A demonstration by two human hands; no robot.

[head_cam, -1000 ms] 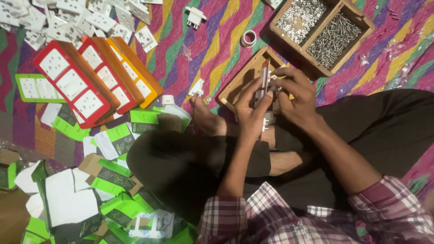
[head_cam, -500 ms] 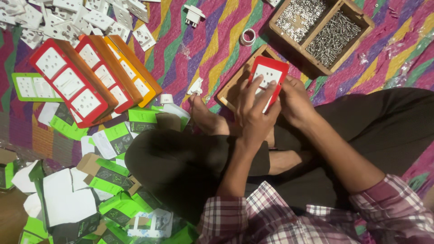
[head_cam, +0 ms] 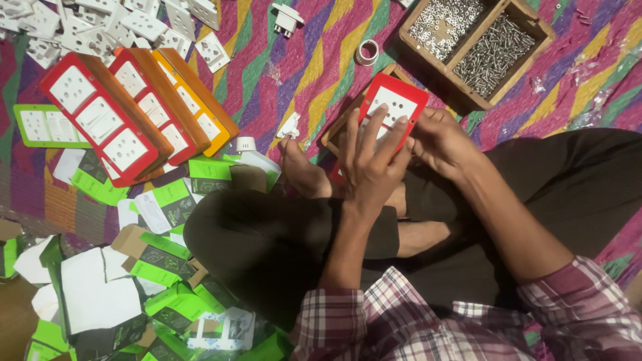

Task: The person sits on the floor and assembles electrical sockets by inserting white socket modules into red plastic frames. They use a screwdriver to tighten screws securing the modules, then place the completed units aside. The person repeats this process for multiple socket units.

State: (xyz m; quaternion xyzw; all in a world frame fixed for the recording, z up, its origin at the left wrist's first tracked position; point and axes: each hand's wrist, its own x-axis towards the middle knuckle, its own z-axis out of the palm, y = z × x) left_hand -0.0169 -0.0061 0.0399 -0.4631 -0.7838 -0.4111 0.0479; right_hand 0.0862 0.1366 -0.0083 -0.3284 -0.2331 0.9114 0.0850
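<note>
Red plate (head_cam: 394, 100) tilted since; L hand (head_cam: 371, 167) fingers spread on it, R hand (head_cam: 438, 144) fingers grip edge.

Left hand (head_cam: 370, 164) spread flat across a red socket board (head_cam: 390, 107), right hand (head_cam: 438, 140) gripping its right edge. Just beyond the board, a wooden screw tray (head_cam: 531, 47); well left of it, finished boards (head_cam: 127, 110) stacked.
</note>
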